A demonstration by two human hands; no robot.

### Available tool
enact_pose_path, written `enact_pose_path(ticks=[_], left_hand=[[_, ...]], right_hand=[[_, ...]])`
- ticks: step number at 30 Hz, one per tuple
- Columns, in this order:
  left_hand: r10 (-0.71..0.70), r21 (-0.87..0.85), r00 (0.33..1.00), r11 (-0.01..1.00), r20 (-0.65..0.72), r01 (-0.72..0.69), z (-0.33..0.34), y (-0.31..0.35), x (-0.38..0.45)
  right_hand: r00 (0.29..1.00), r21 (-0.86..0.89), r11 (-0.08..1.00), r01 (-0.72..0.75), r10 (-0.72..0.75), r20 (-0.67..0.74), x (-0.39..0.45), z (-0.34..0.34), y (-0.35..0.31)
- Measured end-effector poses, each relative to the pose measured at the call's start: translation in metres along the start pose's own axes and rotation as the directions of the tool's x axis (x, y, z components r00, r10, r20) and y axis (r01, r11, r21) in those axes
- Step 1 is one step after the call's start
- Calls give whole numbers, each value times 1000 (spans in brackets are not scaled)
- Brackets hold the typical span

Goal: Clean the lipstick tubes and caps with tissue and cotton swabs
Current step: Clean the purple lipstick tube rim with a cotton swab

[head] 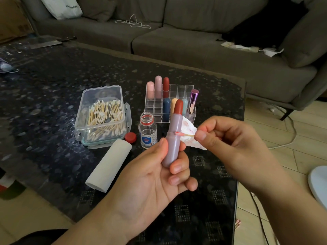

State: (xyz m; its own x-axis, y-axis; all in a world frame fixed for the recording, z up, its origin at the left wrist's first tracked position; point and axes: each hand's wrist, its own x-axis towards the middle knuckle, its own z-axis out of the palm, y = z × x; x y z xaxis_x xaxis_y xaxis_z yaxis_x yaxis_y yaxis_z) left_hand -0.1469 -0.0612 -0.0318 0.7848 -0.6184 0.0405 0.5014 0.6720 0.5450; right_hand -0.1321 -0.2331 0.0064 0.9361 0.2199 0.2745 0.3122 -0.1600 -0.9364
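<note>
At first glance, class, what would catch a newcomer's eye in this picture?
In the middle, the left hand grips an open lipstick tube upright, its red stick showing, while the right hand pinches a cotton swab whose pink-stained tip touches the tube. Behind, on the dark table, stand a clear organiser of coloured lipsticks and a box of swabs.

Grey sofa [194,41] behind dark table [53,85]

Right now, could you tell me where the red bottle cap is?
In the head view, the red bottle cap lies on the table left of centre, between the cotton swab box and the open bottle.
</note>
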Motion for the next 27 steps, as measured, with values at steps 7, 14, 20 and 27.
enact_pose_path(ticks=[7, 14, 20, 27], left_hand=[[28, 95, 996, 995, -86, -20, 5, -1, 0], [27, 105, 999, 994, -18, -25, -5, -3, 5], [91, 200, 983, 978, -159, -59, 7, -3, 3], [166, 282, 962, 954, -217, -102, 11, -2, 2]], right_hand=[[998, -33, 999, -3, 5, 69, -4, 2, -1], [999, -67, 998, 11, -8, 45, -2, 0, 1], [999, -71, 997, -6, 9, 38, -3, 2, -1], [999, -55, 998, -23, 21, -32, -3, -2, -3]])
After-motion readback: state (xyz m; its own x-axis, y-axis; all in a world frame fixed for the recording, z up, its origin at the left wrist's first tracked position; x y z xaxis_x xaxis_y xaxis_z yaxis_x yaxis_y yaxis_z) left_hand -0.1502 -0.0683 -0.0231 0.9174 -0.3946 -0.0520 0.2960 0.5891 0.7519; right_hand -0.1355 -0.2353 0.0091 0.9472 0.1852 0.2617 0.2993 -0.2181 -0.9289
